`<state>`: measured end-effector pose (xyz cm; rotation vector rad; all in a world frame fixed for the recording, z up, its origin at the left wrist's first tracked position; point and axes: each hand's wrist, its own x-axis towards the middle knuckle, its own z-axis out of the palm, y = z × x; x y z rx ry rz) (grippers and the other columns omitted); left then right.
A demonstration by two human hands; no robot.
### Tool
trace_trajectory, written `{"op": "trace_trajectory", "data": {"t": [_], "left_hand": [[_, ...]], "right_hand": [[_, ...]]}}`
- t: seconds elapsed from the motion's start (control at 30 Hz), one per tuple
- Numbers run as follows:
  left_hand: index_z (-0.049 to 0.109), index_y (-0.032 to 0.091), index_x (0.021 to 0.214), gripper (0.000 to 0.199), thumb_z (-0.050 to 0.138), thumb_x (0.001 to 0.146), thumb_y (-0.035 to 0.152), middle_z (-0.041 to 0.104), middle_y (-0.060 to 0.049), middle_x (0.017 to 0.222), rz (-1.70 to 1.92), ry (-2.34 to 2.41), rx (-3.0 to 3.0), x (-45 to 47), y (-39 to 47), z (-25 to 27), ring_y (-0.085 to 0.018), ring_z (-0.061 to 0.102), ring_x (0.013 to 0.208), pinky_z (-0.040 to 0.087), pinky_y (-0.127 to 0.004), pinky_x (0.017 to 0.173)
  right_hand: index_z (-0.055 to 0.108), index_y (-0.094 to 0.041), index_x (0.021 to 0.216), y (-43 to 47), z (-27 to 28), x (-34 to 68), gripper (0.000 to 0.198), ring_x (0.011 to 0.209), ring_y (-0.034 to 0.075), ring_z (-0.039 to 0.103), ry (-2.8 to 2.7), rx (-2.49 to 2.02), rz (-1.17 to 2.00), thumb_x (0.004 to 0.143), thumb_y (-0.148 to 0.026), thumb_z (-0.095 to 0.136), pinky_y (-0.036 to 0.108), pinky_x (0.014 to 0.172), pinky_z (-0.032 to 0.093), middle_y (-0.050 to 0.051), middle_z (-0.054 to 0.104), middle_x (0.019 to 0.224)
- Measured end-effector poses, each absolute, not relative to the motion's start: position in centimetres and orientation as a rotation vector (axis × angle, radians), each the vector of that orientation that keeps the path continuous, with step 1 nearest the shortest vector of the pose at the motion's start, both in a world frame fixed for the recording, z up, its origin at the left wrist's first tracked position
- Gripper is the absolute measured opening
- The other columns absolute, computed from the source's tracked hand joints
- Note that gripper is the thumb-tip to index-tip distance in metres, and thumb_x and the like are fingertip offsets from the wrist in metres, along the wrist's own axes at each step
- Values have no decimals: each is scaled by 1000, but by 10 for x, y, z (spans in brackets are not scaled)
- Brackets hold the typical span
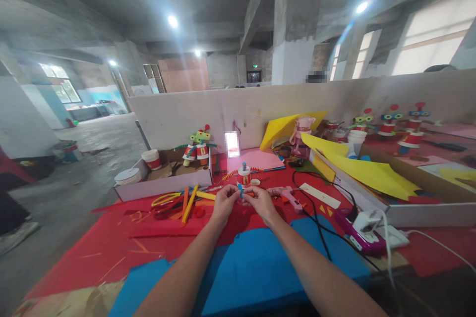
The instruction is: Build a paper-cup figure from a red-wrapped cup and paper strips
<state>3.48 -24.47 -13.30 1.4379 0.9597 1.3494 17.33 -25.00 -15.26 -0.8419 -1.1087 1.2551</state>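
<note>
Between the fingertips of both my hands is a small blue paper piece [240, 190]. My left hand [226, 201] pinches it from the left, and my right hand [260, 200] pinches it from the right. Just beyond them stands a paper-cup figure [244, 174] with a red band and springy folded paper arms at its sides. A pink glue gun [290, 197] lies right of my right hand. Left of my left hand are yellow and orange paper strips [190, 204] and scissors [165, 200].
A box [186, 180] with finished cup figures stands at the left, another [420, 214] with yellow sheets at the right. Black cables and a purple power strip [359, 235] lie on the right. Blue paper [253, 262] covers the near edge.
</note>
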Motion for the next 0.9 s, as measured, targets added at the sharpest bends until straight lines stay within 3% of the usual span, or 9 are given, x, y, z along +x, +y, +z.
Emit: {"op": "trace_trajectory", "data": {"t": [0.37, 0.9], "left_hand": [[62, 15, 76, 32, 76, 65, 42, 61, 1, 66, 1274, 941, 1344, 37, -244, -137, -10, 54, 55, 44, -22, 53], [63, 15, 66, 28, 75, 66, 40, 61, 1, 58, 1276, 990, 1440, 36, -244, -140, -10, 52, 51, 39, -22, 53]], "right_hand": [[66, -18, 73, -248, -155, 174, 43, 61, 19, 68, -1059, -824, 1183, 55, -53, 80, 36, 66, 60, 1, 68, 67], [70, -18, 81, -249, -155, 175, 42, 62, 19, 68, -1108, -837, 1143, 58, -52, 79, 37, 66, 60, 2, 70, 70]]}}
